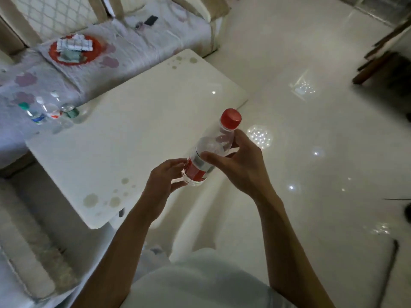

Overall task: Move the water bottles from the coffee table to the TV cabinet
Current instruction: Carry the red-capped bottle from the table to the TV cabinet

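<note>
Two hands share one red-capped bottle tilted beyond the coffee table's near-right edge, left hand cupping its base, right hand loosely pinching the shoulder; the light grip risks a drop on the carry.

two bare forearms, left hand, right hand, no sleeves, white top

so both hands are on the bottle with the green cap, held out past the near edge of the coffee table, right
Not quite: the cap on the held bottle is red, not green, as the head view shows. The rest stands: the left hand and right hand both hold it, past the near edge of the coffee table.
</note>
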The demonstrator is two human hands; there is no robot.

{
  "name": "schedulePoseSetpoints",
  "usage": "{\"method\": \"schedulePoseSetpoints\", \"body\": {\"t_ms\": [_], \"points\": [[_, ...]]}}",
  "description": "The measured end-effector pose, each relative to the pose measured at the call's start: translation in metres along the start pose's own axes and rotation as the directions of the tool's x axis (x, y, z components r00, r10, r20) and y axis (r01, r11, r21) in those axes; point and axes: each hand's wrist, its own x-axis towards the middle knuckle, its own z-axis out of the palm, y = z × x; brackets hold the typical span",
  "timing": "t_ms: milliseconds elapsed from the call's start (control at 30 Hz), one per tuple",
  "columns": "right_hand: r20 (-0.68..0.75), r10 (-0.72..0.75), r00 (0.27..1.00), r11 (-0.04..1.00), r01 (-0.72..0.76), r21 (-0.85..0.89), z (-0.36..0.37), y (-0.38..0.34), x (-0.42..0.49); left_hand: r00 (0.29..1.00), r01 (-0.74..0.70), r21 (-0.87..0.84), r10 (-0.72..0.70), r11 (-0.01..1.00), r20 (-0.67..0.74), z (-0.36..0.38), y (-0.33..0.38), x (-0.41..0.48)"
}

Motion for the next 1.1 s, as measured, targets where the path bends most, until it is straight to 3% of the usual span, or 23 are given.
{"method": "schedulePoseSetpoints", "body": {"t_ms": [267,600,900,1100], "points": [[-0.247,0.054,0.968,0.998,-0.056,0.000,-0.124,0.067,-0.042,0.981,0.013,0.092,-0.030,0.996,0.191,0.147,-0.014,-0.006],[-0.477,0.231,0.848,0.970,-0.237,0.049,-0.222,0.128,-0.075,0.896,-0.108,0.300,-0.038,0.948,0.442,0.279,-0.028,0.012],[-0.587,0.385,0.713,0.894,-0.447,0.043,-0.308,0.199,-0.053,0.758,-0.090,0.375,-0.180,0.923,0.627,0.415,-0.048,0.074],[-0.681,0.446,0.581,0.841,-0.532,0.098,-0.386,0.230,-0.032,0.643,-0.120,0.422,-0.253,0.899,0.722,0.525,-0.032,0.109]]}}
